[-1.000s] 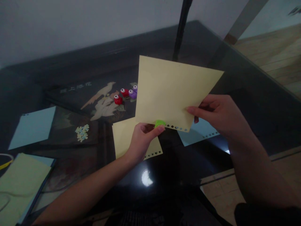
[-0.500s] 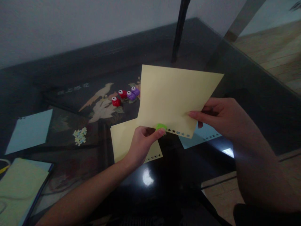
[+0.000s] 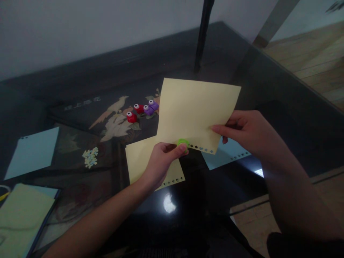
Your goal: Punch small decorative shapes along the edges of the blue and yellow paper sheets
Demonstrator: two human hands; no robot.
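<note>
Left hand [image 3: 160, 162] clasps a green punch [image 3: 182, 142], and right hand [image 3: 245, 130], nearly closed, pinches 1 yellow sheet [image 3: 196, 113].

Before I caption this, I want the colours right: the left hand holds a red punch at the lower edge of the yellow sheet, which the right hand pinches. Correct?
Not quite: the punch is green, not red, as the head view shows. The left hand holds it at the lower edge of the yellow sheet, which the right hand pinches.
</note>
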